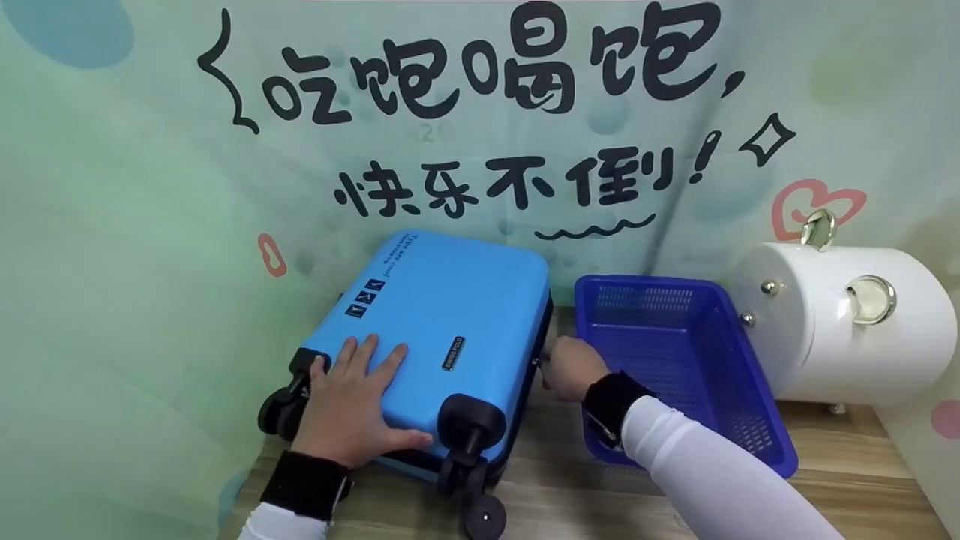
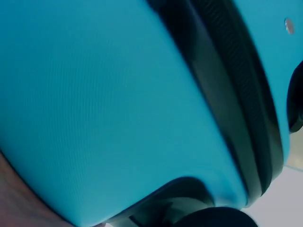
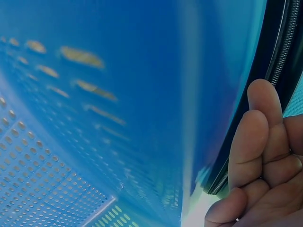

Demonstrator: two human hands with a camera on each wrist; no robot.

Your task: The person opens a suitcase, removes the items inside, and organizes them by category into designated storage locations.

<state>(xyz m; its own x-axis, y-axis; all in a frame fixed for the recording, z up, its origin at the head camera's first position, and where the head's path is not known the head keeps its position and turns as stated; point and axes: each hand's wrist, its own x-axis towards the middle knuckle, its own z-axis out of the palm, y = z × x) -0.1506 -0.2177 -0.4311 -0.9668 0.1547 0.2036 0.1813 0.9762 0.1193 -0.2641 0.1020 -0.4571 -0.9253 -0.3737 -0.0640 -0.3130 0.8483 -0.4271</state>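
A bright blue hard-shell suitcase [image 1: 480, 292] lies flat, its black wheels [image 1: 484, 517] toward me. My left hand [image 1: 349, 409] rests spread on its top shell near the wheel end, fingers straight. The left wrist view shows the ribbed blue shell [image 2: 104, 109] close up, with a black band along its side. At the suitcase's right side, my right hand [image 1: 574, 367] has curled fingers at the zipper. In the right wrist view the zipper track [image 3: 286, 40] runs just above the fingertips [image 3: 263, 97]. The zipper pull appears pinched there, mostly hidden by the hand.
Right of the suitcase stands a dark blue plastic basket [image 1: 652, 283] with perforated walls, close beside my right wrist. Farther right is a white cylindrical container [image 1: 862, 360] with metal fittings. A wooden surface [image 1: 570, 502] lies beneath, with a printed green backdrop [image 1: 150, 225] behind.
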